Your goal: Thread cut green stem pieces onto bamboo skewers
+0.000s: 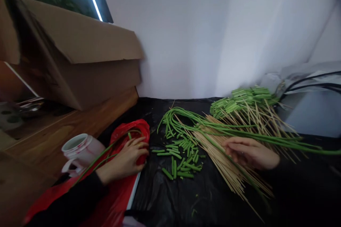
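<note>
My left hand (129, 158) rests over a red plastic bag (117, 188), fingers loosely bent and apart, with no object visible in its grasp. Thin green stems lie in the bag near the wrist, and a short green piece (129, 135) shows just beyond the fingers. My right hand (252, 150) has its fingers curled together on a long green garlic scape (213, 142), which slants down across the bamboo skewers (221, 168). Under that hand's fingertips, the grip is partly hidden. Cut scape pieces (186, 166) lie scattered between my hands, and a bunch of long scapes (183, 111) curves behind them.
Skewers threaded with green pieces (245, 99) are piled at the back right, beside a pale container (314, 110) and black cables. A white mug (82, 152) stands left of the bag. An open cardboard box (103, 74) sits behind it. Black plastic sheeting (165, 198) covers the work surface.
</note>
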Action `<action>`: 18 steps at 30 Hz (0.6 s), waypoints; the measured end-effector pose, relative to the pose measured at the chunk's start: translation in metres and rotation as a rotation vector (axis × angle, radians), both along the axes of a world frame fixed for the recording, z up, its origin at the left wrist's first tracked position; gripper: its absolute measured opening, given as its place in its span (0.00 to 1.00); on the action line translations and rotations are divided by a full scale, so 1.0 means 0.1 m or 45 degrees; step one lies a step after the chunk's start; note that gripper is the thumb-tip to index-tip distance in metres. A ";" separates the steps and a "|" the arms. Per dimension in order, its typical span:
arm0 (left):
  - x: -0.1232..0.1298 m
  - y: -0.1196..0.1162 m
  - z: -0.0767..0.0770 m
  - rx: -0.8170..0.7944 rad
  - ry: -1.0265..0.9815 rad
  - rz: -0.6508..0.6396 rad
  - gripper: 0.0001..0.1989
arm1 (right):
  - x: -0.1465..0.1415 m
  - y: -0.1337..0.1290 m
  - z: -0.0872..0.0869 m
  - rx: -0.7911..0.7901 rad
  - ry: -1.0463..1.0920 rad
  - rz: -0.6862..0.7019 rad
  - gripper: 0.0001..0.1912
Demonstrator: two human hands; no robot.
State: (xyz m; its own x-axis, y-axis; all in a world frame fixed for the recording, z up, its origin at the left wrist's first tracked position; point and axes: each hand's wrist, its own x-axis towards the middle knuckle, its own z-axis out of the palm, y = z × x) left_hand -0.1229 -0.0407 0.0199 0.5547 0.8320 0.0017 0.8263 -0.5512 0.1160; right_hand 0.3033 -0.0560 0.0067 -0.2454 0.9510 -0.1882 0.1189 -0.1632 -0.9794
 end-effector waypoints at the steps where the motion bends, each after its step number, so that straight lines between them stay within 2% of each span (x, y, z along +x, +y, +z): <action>1: -0.05 0.00 -0.02 0.000 0.024 -0.015 0.15 | 0.01 -0.01 0.01 0.003 -0.019 0.001 0.23; 4: -0.12 0.04 0.00 0.010 0.103 -0.010 0.19 | 0.13 -0.03 0.03 0.048 -0.097 -0.043 0.25; 8: 0.03 0.10 0.06 -0.002 0.207 0.008 0.21 | 0.28 0.04 0.04 0.214 -0.314 -0.122 0.23; 12: 0.42 0.22 0.17 0.046 0.086 -0.028 0.16 | 0.14 0.24 -0.08 0.532 -0.835 -0.059 0.16; 14: 0.70 0.29 0.18 0.107 -0.031 -0.055 0.13 | 0.00 0.35 -0.19 0.567 -1.159 -0.061 0.13; 16: 0.98 0.36 0.11 0.164 -0.129 -0.003 0.13 | -0.13 0.44 -0.26 0.543 -1.228 -0.077 0.11; 18: 1.22 0.43 -0.05 0.206 -0.216 -0.019 0.12 | -0.20 0.50 -0.25 0.536 -1.201 -0.090 0.13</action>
State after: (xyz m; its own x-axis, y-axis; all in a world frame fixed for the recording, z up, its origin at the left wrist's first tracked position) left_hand -0.0014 0.0020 0.0147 0.5473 0.8052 0.2284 0.7942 -0.5857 0.1617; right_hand 0.2836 -0.0060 -0.0182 -0.1116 0.9908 0.0765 0.8712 0.1346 -0.4721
